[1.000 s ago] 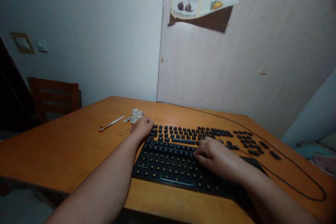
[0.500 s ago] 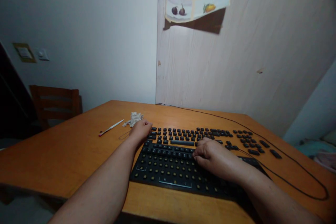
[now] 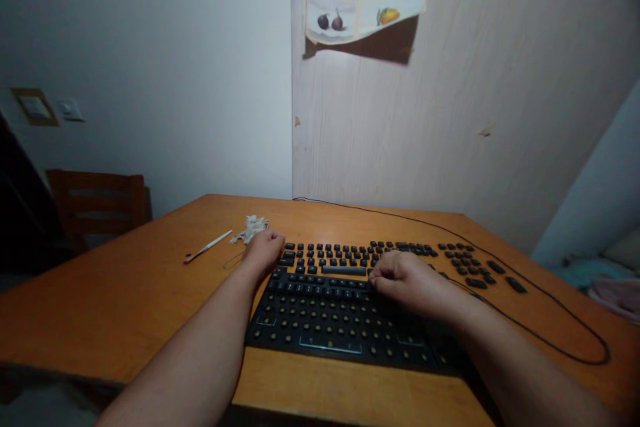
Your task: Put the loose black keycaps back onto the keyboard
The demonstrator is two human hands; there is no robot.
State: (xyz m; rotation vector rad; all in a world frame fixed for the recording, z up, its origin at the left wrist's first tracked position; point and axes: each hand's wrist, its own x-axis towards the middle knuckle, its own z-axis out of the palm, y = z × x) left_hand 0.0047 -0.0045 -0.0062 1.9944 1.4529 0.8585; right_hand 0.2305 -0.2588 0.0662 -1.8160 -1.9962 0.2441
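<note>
A black keyboard (image 3: 325, 323) lies near the table's front edge. Its back rows carry keycaps, while the rows nearer me show bare key stems. My right hand (image 3: 410, 280) is over the keyboard's back part, thumb and fingers pinched together near the end of a keycap row; whatever is between them is hidden. My left hand (image 3: 264, 250) rests closed on the table just beyond the keyboard's back left corner, beside the loose keycaps (image 3: 335, 255). Its curled fingers hide anything inside. The loose keycaps sit in rows behind the keyboard, with a long spacebar (image 3: 344, 271) among them.
A crumpled pale cloth (image 3: 251, 227) and a thin white-handled brush (image 3: 213, 244) lie left of the keycaps. More keycaps (image 3: 467, 263) are grouped at the right. A black cable (image 3: 565, 300) loops over the table's right side. A wooden chair (image 3: 97, 203) stands at the left.
My right hand's pinched fingertips have shifted slightly up and back from the keycap row. My left hand stays in place. The whole view has turned a little to the right.
</note>
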